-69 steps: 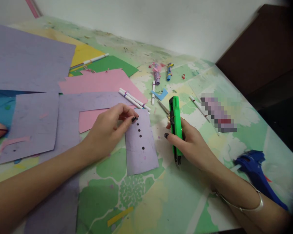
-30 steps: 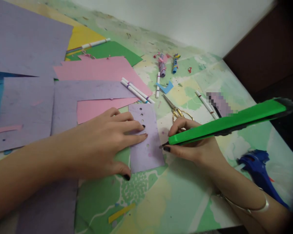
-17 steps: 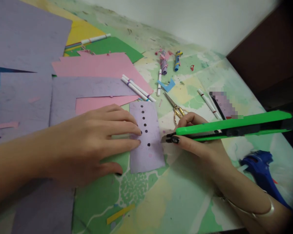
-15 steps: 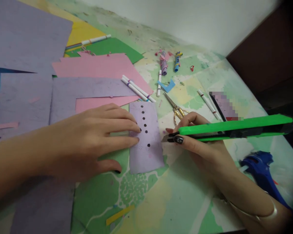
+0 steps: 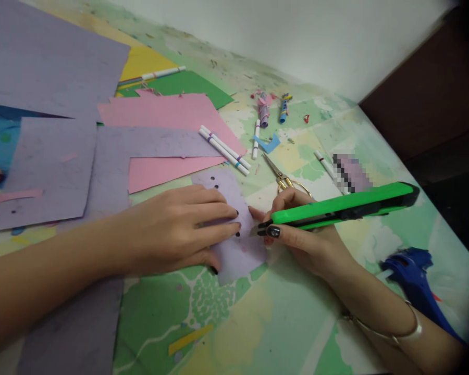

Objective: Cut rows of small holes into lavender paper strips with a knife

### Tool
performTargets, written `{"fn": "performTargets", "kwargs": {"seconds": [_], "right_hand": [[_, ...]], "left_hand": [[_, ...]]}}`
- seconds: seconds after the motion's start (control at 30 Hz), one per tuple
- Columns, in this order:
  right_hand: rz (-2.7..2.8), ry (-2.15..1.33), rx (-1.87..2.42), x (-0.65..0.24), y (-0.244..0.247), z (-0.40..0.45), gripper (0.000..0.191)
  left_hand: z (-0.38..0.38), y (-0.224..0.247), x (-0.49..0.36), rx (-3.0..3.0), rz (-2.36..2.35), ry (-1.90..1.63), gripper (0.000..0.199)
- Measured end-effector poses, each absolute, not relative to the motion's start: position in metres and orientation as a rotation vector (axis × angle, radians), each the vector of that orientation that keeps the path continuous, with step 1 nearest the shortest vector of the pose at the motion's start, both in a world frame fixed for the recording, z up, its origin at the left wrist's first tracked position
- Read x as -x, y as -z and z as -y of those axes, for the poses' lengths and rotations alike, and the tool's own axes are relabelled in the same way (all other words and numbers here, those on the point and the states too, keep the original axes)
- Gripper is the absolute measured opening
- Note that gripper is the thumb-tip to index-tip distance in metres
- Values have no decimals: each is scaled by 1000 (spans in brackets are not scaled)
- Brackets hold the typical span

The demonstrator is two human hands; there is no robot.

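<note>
A small purple paper piece (image 5: 244, 260) with a column of black dots lies tilted on the patterned table. My left hand (image 5: 180, 229) rests on its left side, fingers stretched out and covering some of the dots. In my right hand (image 5: 297, 234) is a green box cutter (image 5: 336, 208), gripped between thumb and fingers near its front end. Its blade tip points left and sits over the paper's right part; whether it touches the paper I cannot tell. Gold-handled scissors (image 5: 285, 177) lie just beyond my right hand.
Larger purple sheets (image 5: 54, 166), a pink sheet (image 5: 168, 112) and a green sheet (image 5: 195, 86) spread at left and back. White markers (image 5: 224, 151) lie on them. Two small rolled-paper figures (image 5: 263, 109) stand behind. A blue glue gun (image 5: 410, 271) lies at right, a yellow strip (image 5: 190, 339) in front.
The purple paper has turned, its top swinging left. My left hand has slid right over it, hiding more dots. My right hand has moved left with the box cutter, bringing the blade over the paper.
</note>
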State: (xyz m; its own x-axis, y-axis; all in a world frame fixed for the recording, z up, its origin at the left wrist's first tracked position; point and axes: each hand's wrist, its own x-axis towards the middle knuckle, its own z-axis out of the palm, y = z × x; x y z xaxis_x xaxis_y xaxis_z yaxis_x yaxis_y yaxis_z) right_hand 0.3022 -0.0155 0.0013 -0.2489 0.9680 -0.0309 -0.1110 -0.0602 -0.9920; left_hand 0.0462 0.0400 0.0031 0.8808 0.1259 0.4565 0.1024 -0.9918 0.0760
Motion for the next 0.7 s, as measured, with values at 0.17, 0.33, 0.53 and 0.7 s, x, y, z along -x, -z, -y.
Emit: {"fn": "performTargets", "kwargs": {"seconds": [0.17,0.33,0.53,0.7], "right_hand": [[1400,-1262,1169,-303,-9,17,12],[1726,-1195,1216,-299,-23,23,12],[1932,-1034,1355,-293,-25,25,13],[1890,-1016,1434,-289,-22,23,9]], "left_hand": [[-38,0,-47,-2999,-222,-677,35],[-37,4,-49,-2996,-218,-757,31],[-37,7,-49,-2927,-190,-755,26],[-37,7,-47,-2923,-185,-717,28]]}}
